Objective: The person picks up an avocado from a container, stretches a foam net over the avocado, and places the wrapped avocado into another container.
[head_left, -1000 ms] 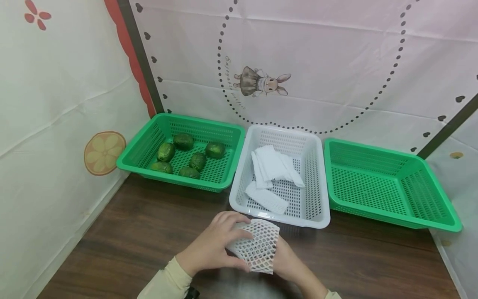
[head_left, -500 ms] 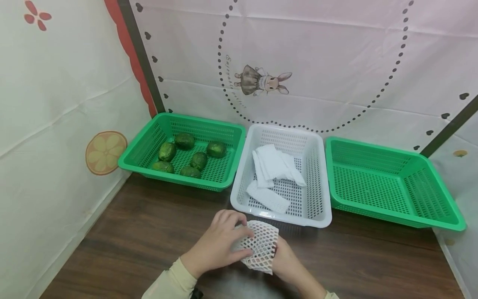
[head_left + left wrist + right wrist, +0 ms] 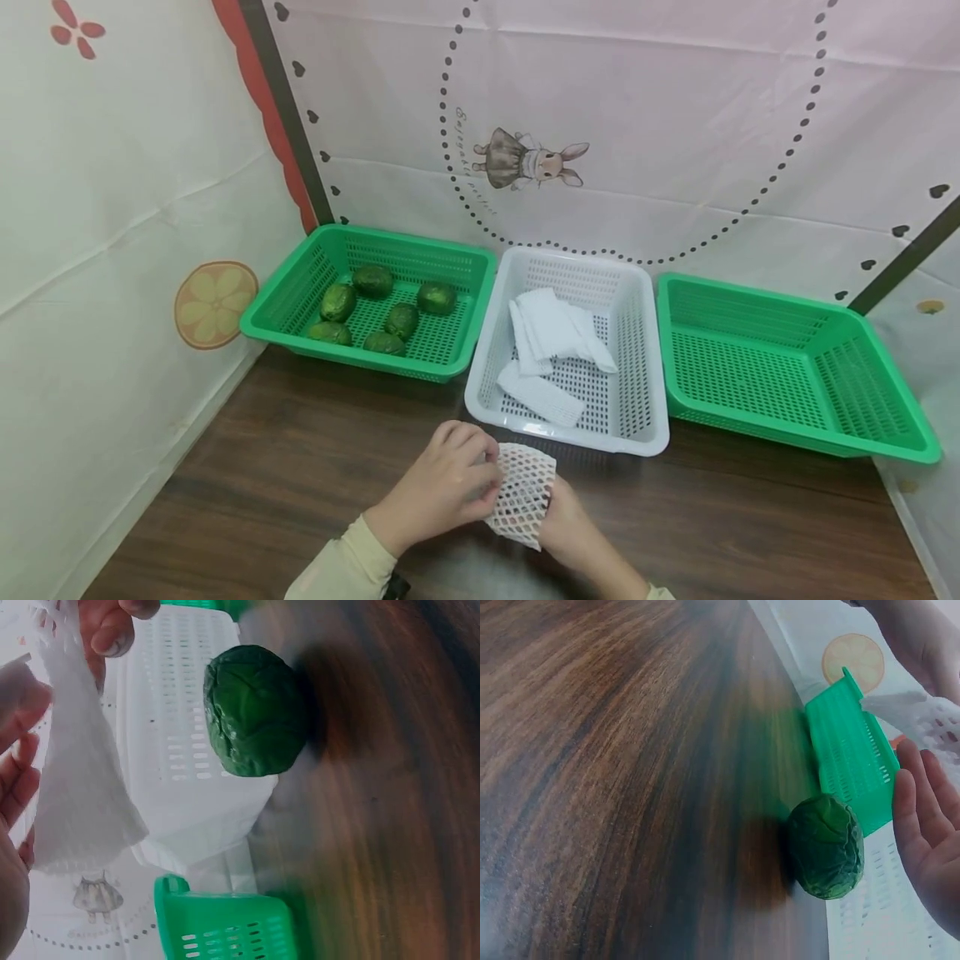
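Note:
A white foam fruit net (image 3: 522,492) is held between both hands above the table, in front of the white basket. On its left side my left hand (image 3: 442,487) pinches the mesh with bent fingers. My right hand (image 3: 567,525) holds the net's right edge; in the right wrist view several of its fingers (image 3: 922,799) are fairly straight. Below the hands a dark green, wrinkled avocado (image 3: 255,711) stands on the table, also seen in the right wrist view as an avocado (image 3: 825,846). In the head view it is hidden behind the hands and net.
A green basket (image 3: 360,358) at the left holds several avocados (image 3: 401,321). The white basket (image 3: 660,400) in the middle has several folded foam nets (image 3: 551,325). Another green basket (image 3: 802,437) stands at the right. Printed cloth (image 3: 637,108) hangs behind the dark wooden table (image 3: 300,433).
My left hand's fingers have drawn together from spread over the net to pinching its left side. The net looks narrower and has shifted slightly left; the right hand stays at its edge.

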The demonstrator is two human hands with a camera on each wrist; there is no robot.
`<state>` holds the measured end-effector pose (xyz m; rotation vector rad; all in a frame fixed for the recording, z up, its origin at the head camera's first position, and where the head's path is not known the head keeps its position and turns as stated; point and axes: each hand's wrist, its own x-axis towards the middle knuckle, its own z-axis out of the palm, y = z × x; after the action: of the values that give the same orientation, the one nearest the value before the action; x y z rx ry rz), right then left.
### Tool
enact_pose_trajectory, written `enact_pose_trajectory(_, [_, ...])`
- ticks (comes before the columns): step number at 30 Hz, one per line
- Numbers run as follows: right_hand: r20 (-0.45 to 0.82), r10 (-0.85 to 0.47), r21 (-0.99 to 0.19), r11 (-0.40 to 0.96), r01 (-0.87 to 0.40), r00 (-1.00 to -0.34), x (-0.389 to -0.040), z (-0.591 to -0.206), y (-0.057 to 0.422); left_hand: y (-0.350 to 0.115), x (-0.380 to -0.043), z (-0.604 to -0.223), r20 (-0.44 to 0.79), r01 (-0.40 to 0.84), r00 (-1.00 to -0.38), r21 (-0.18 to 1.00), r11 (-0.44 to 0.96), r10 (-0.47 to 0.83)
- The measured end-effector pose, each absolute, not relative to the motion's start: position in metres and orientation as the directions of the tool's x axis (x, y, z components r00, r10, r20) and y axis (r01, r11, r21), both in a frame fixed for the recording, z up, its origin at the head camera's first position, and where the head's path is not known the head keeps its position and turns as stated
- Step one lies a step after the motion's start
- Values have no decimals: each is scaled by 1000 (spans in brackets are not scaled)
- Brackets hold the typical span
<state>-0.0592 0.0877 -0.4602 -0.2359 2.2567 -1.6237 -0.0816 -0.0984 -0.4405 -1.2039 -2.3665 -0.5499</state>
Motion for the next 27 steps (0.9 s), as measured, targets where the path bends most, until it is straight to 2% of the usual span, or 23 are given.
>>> enact_pose_trajectory(5, [-195,-332,-938,337,77,-923,-62,-459,88,-99,-80,-446,508,813,-569,233,533,646])
enact_pose_trajectory(12, [-105,-416,-974,225,9,-903,-58,-462,86,-96,-78,-445,448,767,-631,237,597,633])
enact_pose_trajectory(16, [-55,-438,-985,172,-23,-897,-55,-465,83,-94,-79,-442,443,784,-609,210,584,658])
enact_pose_trajectory(21, [-12,-438,-978,194,-82,-899,-54,-467,82,-96,-81,-440,449,805,-576,170,568,683])
enact_pose_trajectory(27, [27,-444,-957,248,-152,-895,-59,-471,85,-107,-84,-437,447,810,-585,286,512,677])
